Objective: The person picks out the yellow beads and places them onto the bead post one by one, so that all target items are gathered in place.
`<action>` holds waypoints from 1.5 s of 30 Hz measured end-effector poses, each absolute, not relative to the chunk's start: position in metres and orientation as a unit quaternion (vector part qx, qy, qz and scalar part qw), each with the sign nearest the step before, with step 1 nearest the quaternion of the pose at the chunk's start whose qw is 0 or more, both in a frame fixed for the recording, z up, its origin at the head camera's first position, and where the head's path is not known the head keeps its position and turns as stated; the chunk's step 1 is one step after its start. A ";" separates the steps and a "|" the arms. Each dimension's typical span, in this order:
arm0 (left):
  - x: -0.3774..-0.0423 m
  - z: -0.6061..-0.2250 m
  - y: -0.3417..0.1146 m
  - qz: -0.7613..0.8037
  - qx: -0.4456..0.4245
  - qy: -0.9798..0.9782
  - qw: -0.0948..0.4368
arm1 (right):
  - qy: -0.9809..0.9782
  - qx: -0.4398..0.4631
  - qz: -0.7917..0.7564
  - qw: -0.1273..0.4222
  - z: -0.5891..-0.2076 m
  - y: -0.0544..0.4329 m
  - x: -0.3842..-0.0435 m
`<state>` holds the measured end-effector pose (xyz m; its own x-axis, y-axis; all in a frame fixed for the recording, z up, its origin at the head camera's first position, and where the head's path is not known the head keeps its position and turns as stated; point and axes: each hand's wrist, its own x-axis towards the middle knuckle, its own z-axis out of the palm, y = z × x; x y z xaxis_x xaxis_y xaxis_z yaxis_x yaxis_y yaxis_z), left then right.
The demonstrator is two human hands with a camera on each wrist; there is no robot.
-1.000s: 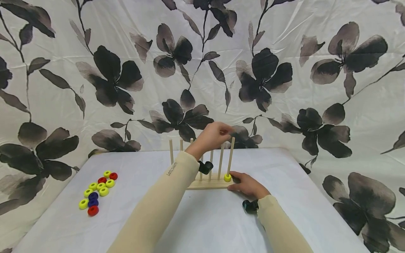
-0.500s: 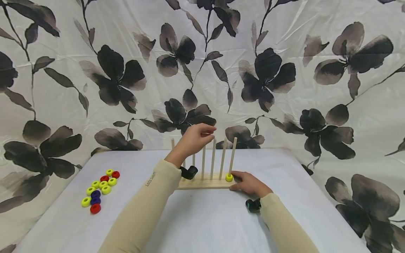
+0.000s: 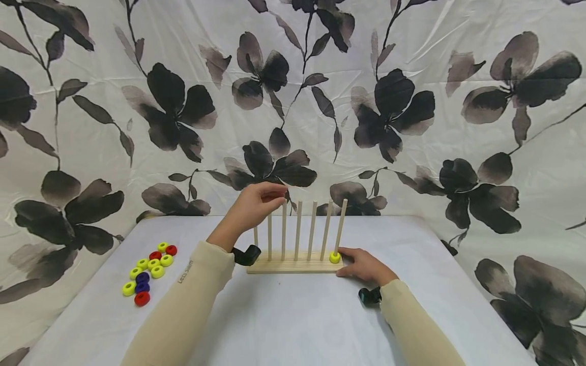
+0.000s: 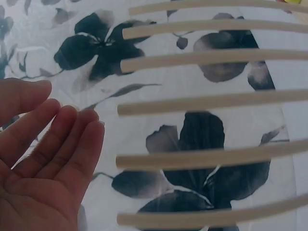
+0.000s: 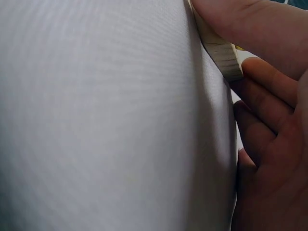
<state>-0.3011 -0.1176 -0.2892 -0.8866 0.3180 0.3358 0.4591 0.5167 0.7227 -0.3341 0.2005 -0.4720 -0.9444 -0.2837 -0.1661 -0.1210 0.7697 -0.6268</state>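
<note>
Cream sleeves point(image 3: 183, 300) closest to us, reaching in over the white table point(image 3: 293, 325). Out on our left: the loose rings point(image 3: 157, 275), yellow, red and blue, in a slanted cluster. Its long axis goes from the near red ring point(image 3: 142, 301) away from us and a bit rightward.

Our right hand point(image 3: 366, 267) is on the right end of the wooden base point(image 3: 293, 265), thumb along the near edge, fingers round the end; we read that as gripping the wood. Base's long axis runs left-right across us, with a row of pegs point(image 3: 298, 231) standing on it. One yellow ring point(image 3: 335, 258) sits at the foot of the rightmost peg, threaded on it.

Our left hand point(image 3: 252, 206) is up at peg-top height by the base's left end: fingers loosely bent and together, thumb apart, nothing held. Left wrist view shows a gap between fingertips and pegs.

Key relation, our judgement: loose rings lie left of, below and nearer us than the left hand, well apart from it. Left is the closer hand; right is at the opposite end of the base. Floral cloth point(image 3: 274, 101) hangs behind everything.
</note>
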 end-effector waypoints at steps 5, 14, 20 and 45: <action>-0.294 -0.290 -0.138 -0.431 -0.212 -0.873 0.085 | 0.932 -0.110 -0.322 0.125 -0.471 0.201 -0.333; -0.289 -0.293 -0.168 -0.424 -0.179 -0.884 0.087 | 0.926 -0.121 -0.334 0.126 -0.474 0.203 -0.334; -0.284 -0.296 -0.186 -0.413 -0.148 -0.894 0.091 | 0.926 -0.122 -0.336 0.123 -0.475 0.204 -0.334; -0.262 -0.316 -0.266 -0.370 -0.086 -0.916 0.124 | 0.928 -0.119 -0.332 0.123 -0.476 0.204 -0.334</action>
